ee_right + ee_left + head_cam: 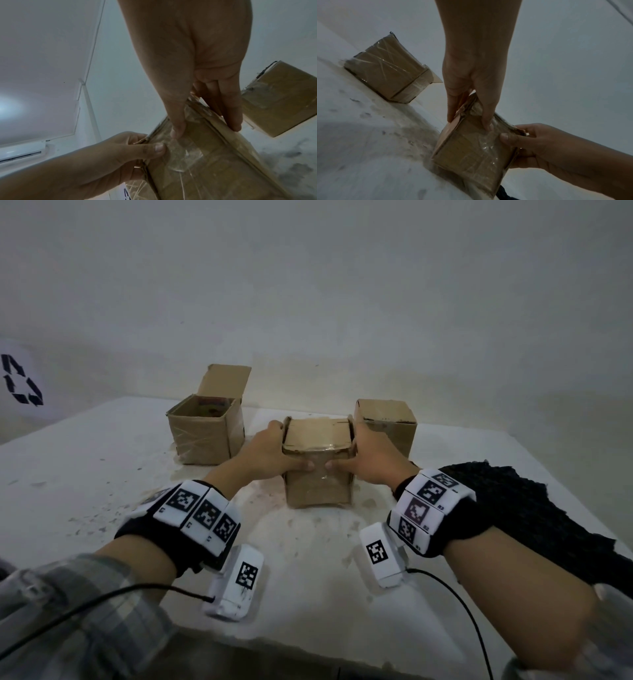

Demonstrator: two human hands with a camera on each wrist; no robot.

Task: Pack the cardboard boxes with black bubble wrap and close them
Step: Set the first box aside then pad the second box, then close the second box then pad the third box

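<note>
A small taped cardboard box [318, 487] stands mid-table with its top flaps folded down. My left hand [291, 446] grips its left upper corner, thumb on the front face and fingers along the left side. My right hand [356, 450] mirrors this on the right. In the left wrist view the left hand [469, 124] clasps the box [471, 151]. The right wrist view shows the right hand [205, 131] pinching the box [205, 162] edge. A sheet of black bubble wrap [513, 508] lies on the table to the right.
An open cardboard box [205, 436] with its lid flap upright stands at the back left, something coloured inside. A closed box [387, 419] sits at the back right, just behind my right hand. The white table [85, 474] ends at a grey wall.
</note>
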